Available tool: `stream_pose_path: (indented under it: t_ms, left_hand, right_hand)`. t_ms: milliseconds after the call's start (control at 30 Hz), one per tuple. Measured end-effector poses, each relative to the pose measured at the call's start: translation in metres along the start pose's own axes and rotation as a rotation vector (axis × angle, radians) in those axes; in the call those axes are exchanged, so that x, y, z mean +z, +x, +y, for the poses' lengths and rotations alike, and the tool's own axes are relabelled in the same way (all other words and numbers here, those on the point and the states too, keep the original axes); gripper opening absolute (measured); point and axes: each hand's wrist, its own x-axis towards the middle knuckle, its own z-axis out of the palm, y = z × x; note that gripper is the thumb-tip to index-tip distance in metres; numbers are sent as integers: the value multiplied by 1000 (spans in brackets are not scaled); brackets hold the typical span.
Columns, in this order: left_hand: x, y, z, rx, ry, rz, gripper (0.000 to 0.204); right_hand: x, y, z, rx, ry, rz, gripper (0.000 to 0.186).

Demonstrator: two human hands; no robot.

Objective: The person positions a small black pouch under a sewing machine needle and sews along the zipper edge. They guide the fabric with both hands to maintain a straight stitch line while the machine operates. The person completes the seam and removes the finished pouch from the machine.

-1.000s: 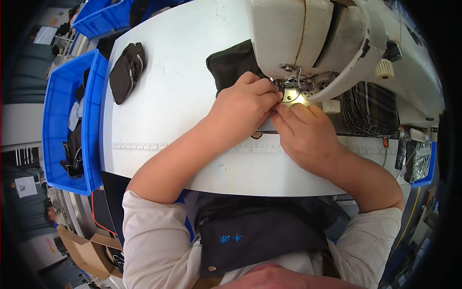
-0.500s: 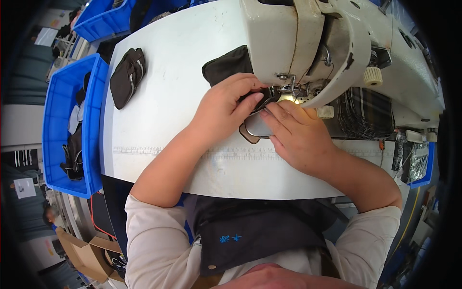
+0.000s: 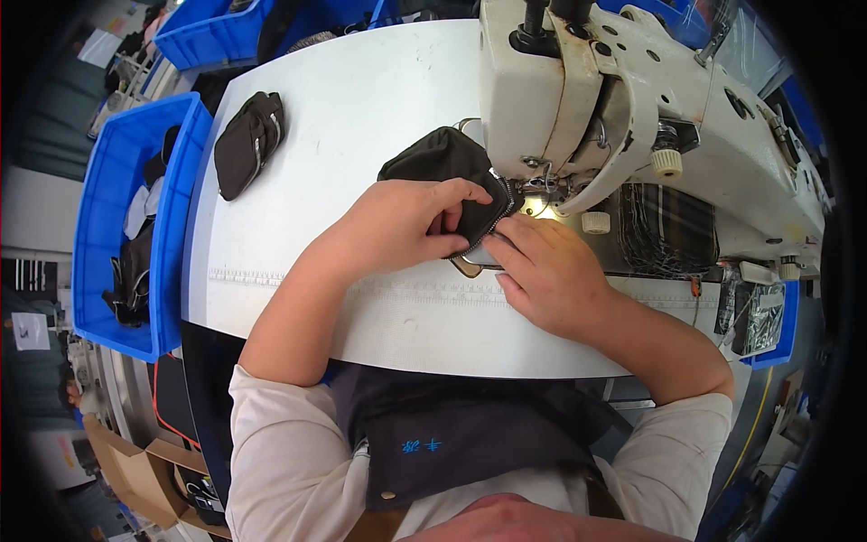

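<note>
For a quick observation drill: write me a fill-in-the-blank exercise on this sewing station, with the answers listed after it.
1. The left hand presses a dark zippered pouch flat on the ______ table.
2. The right hand rests beside the needle area of the cream-coloured ______ machine.
3. A second dark pouch lies near the table's left edge, next to a ______ plastic bin.

Missing words: white; sewing; blue

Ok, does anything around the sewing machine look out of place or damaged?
Nothing stands out. The dark zippered pouch lies flat under the left hand at the sewing machine, the right hand beside it; another pouch rests intact near the blue bin.
</note>
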Motion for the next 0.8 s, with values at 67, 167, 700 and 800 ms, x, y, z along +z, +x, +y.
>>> stream_pose_path:
  t_ms: [67, 167, 700, 800]
  left_hand:
    - [3, -2, 5, 48, 49, 42, 54]
    - [7, -2, 8, 27, 82, 104, 49]
    - [33, 17, 4, 279, 113, 254, 36]
    - [35, 16, 12, 258, 112, 261, 39]
  right_hand:
    - [-2, 1, -1, -36, -33, 45, 46]
    - [-3, 4, -1, -76, -55, 61, 46]
    - [0, -2, 4, -74, 9, 70, 38]
    - [7, -5, 6, -73, 5, 89, 39]
